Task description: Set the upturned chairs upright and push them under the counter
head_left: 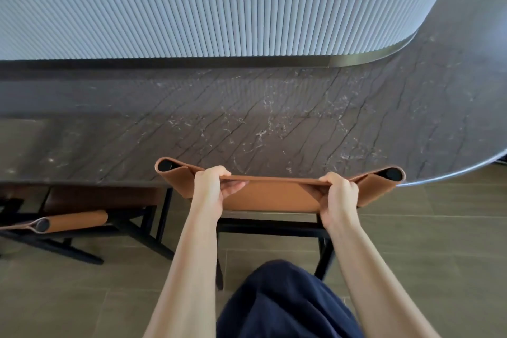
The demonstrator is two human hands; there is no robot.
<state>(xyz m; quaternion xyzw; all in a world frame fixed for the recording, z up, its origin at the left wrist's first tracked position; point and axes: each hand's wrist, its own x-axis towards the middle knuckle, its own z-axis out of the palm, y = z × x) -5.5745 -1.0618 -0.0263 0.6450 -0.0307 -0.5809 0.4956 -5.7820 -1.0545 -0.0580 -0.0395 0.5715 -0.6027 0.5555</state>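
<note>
A chair with a tan leather backrest (277,195) and a black metal frame stands upright right in front of me, its seat hidden under the dark marble counter (274,118). My left hand (212,191) grips the backrest's top edge left of centre. My right hand (338,196) grips the same edge right of centre. A second chair (74,221) of the same kind stands at the left, partly under the counter, with its tan backrest roll and black legs showing.
The counter's front edge runs across the view and curves away at the right. Behind it rises a ribbed white bar front (192,22). Brown floor tiles (425,241) lie open to the right. My dark blue trouser leg (282,302) is at the bottom centre.
</note>
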